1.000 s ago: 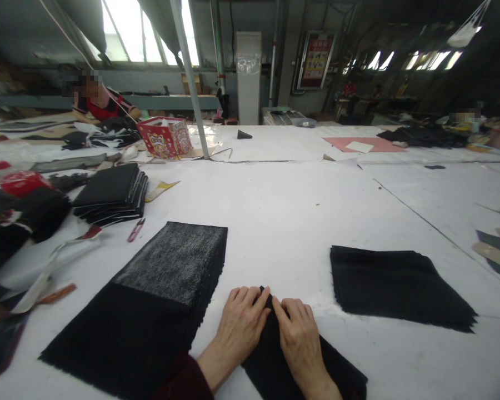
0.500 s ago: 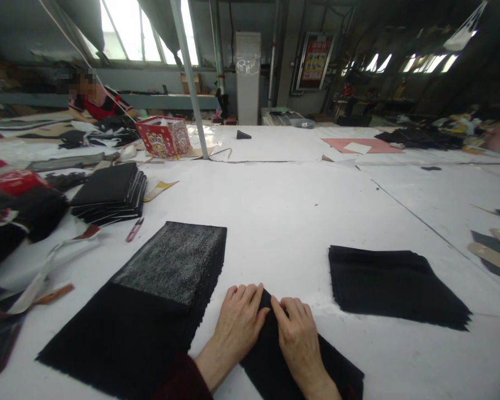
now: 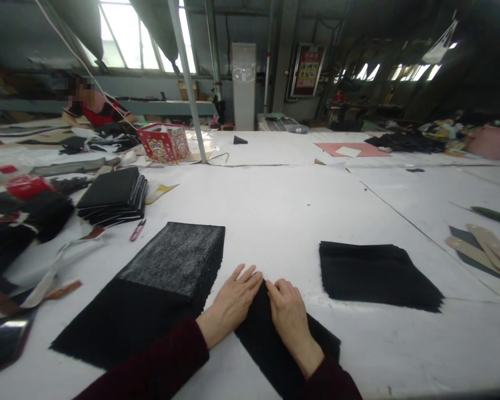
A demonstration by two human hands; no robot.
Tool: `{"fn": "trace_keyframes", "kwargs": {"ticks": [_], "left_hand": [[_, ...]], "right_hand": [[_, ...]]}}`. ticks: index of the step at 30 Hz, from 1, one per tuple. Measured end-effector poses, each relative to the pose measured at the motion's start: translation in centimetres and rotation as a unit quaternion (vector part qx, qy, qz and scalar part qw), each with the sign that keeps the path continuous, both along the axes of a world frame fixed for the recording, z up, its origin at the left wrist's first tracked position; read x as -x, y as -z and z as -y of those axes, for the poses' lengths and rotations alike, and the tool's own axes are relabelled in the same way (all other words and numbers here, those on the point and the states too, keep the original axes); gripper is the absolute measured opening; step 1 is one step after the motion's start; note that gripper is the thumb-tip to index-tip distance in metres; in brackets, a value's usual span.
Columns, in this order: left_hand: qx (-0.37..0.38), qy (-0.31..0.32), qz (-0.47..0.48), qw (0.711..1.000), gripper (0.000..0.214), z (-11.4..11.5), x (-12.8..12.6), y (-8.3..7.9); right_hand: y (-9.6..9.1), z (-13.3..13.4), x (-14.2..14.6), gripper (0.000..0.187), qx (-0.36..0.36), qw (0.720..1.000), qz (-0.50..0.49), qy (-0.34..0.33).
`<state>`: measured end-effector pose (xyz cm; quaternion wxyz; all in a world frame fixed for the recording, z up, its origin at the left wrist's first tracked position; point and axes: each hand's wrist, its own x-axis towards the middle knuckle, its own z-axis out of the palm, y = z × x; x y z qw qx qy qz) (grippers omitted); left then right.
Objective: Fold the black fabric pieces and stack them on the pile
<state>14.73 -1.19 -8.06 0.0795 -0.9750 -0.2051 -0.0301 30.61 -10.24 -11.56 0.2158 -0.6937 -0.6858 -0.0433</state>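
A black fabric piece lies on the white table in front of me, its tip pointing away and its near part running off the lower frame edge. My left hand rests flat along its left edge, fingers stretched and spread, the fingertips by the tip. On the right side, my right hand has bent fingers pressed together on the cloth close to that tip; the thumb is hidden. To the left lies a thick stack of black fabric with a speckled grey panel. Another black fabric stack lies to the right.
Pink thread snips lie near a folded black pile at the left. A metal pole rises behind, beside a red patterned box. Beige pattern pieces are at the right. Another person works at the far left.
My left hand's fingers have lifted and spread from a more bent position over the cloth. My right hand stays by the tip. The view has shifted slightly to the right.
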Motion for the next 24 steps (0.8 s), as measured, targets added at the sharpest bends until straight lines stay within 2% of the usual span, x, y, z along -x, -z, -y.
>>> {"fn": "trace_keyframes", "kwargs": {"ticks": [3,6,9,14,24], "left_hand": [[-0.007,0.029,-0.023,0.999,0.04,-1.9,-0.3,-1.1],[0.001,0.037,-0.02,0.999,0.041,-2.5,-0.7,-1.7],[-0.002,0.027,-0.006,1.0,0.049,-2.1,-0.9,-1.4],[-0.011,0.011,-0.002,1.0,0.049,-1.1,-1.2,-0.5],[-0.008,-0.001,-0.006,1.0,0.053,-0.3,-1.8,-0.2]], "right_hand": [[-0.7,-1.4,-0.4,0.025,0.022,1.0,-0.012,0.007],[-0.8,-2.1,-0.9,0.024,0.018,0.999,-0.032,0.006],[-0.2,-1.9,-1.5,0.025,-0.001,0.998,-0.06,-0.012],[0.8,-0.8,-2.4,0.028,-0.035,0.995,-0.081,-0.04],[0.3,0.8,-3.0,0.028,-0.04,0.997,-0.046,-0.042]]}}
